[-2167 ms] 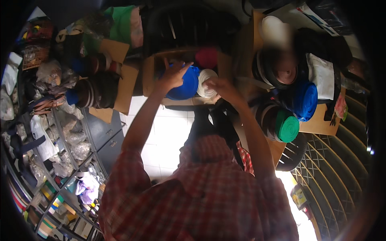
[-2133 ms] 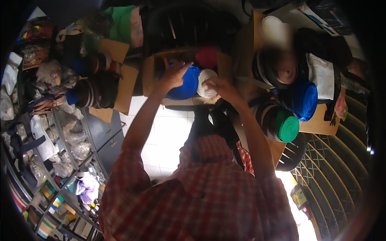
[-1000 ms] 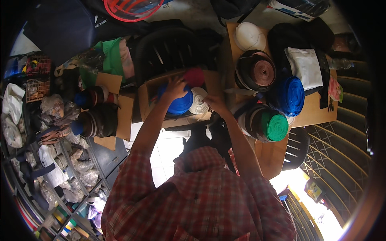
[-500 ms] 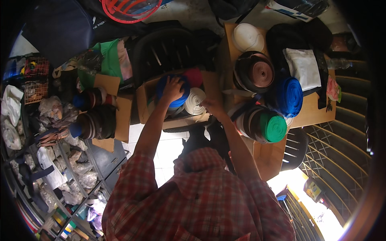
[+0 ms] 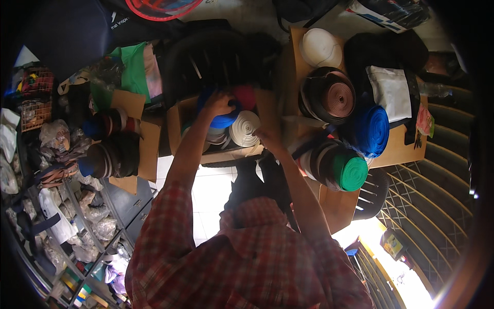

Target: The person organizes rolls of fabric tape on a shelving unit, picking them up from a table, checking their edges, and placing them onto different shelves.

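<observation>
A blue webbing roll [image 5: 225,121] sits in an open cardboard box [image 5: 263,103] in front of me. My left hand [image 5: 220,104] is closed over its top, and the roll leans at an angle. Beside it stands a white webbing roll [image 5: 245,129], its coiled end facing up. My right hand [image 5: 268,140] is at the near right corner of the box, with fingers bent against or just beside the white roll's edge. What those fingers hold, if anything, is hidden. A dark pink piece [image 5: 246,96] shows behind the rolls.
To the right, a brown roll [image 5: 339,98], another blue roll [image 5: 371,131] and a green roll [image 5: 353,172] rest on cardboard. A smaller box [image 5: 149,149] with dark rolls stands left, near shelves [image 5: 110,252] of bagged goods. A black chair [image 5: 206,56] is behind the box.
My left hand has moved slightly away from me, and the blue roll under it has tilted, baring more of what lies below. The right hand stays by the white roll. The whole view has shifted a little.
</observation>
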`<state>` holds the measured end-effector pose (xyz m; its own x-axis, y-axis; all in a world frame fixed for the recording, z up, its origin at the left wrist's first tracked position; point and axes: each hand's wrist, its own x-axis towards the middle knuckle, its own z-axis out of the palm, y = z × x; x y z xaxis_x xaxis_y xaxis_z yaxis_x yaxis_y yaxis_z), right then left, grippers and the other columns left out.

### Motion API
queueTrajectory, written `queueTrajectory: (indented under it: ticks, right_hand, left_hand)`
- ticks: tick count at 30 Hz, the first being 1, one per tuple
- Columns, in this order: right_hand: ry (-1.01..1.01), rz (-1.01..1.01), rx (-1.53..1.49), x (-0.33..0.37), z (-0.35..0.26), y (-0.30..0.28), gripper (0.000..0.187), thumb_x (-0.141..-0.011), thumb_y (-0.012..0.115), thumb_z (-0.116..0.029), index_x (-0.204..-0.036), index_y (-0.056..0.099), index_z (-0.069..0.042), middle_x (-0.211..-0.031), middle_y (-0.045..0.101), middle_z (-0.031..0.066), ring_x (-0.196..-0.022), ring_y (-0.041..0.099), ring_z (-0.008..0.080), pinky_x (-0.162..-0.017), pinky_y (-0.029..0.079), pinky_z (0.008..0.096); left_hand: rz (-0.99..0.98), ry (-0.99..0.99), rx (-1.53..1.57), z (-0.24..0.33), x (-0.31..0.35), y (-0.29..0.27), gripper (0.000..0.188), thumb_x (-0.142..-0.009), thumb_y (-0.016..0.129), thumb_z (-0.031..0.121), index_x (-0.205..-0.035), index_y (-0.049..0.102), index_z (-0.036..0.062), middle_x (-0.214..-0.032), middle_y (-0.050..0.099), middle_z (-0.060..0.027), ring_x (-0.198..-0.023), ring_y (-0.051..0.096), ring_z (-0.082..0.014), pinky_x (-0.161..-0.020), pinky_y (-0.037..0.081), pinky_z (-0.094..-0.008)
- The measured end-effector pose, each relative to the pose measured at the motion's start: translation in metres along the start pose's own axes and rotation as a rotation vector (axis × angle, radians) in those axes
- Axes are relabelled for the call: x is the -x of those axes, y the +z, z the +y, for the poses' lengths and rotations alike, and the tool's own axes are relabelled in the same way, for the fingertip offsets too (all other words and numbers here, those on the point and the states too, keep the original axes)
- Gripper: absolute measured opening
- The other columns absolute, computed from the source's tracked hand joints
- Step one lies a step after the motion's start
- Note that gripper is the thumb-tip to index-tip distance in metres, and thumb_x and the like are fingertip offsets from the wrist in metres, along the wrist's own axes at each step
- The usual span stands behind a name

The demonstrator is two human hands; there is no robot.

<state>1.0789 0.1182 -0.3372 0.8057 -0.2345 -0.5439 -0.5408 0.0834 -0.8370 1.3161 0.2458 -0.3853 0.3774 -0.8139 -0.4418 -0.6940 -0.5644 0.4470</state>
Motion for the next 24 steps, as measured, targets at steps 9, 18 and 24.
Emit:
queueTrajectory:
  ticks: [9,18,24]
  right_hand:
    - [0.068,0.022,-0.065,0.011,-0.001,-0.004,0.016,-0.087,0.057,-0.016,-0.088,0.067,-0.005,-0.068,0.057,0.002,-0.063,0.051,0.0091,-0.061,0.041,0.0266]
    - [0.044,0.089,-0.056,0.023,0.0,0.0,0.019,-0.092,0.052,-0.021,-0.091,0.065,-0.007,-0.061,0.044,-0.0055,-0.052,0.037,0.0035,-0.046,0.029,0.0215]
    - [0.15,0.104,-0.054,0.027,0.005,-0.005,0.019,-0.088,0.056,-0.018,-0.092,0.066,-0.002,-0.083,0.065,0.0078,-0.081,0.058,0.0146,-0.077,0.044,0.0292]
  left_hand:
    - [0.401,-0.626,-0.167,0.029,0.018,-0.014,0.083,-0.056,0.079,0.054,-0.125,0.054,0.0146,-0.134,0.042,-0.0199,-0.122,0.04,-0.0441,-0.099,0.031,-0.062]
    - [-0.007,-0.438,-0.266,0.022,0.01,-0.008,0.103,-0.054,0.073,0.071,-0.131,0.049,0.0083,-0.135,0.044,-0.0199,-0.123,0.046,-0.0376,-0.093,0.043,-0.0499]
    - [0.13,-0.362,-0.214,0.048,0.031,0.009,0.087,-0.063,0.073,0.061,-0.129,0.051,0.0086,-0.135,0.043,-0.0144,-0.123,0.042,-0.035,-0.093,0.037,-0.0588]
